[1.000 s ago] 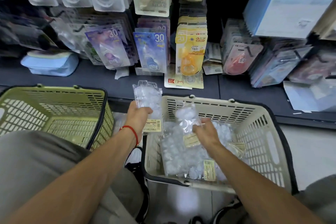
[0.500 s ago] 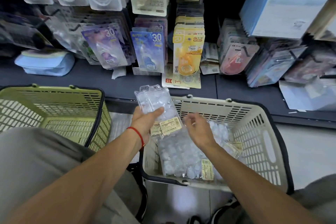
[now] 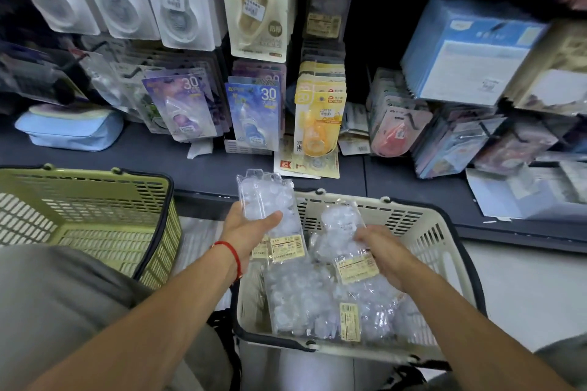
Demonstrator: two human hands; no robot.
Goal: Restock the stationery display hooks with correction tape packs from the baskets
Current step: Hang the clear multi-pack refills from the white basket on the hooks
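Left grip [image 3: 251,228] clamped on clear packs [image 3: 270,209], right grip [image 3: 386,257] pinching another pack [image 3: 344,238], above cream basket [image 3: 444,251]

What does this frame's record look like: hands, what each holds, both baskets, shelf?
left hand: grips clear packs, raised over the basket's near-left corner
right hand: fingers pinch another clear pack above the pile
white basket: holds more clear packs
green basket: no packs visible inside
shelf hooks: hung with carded correction tapes
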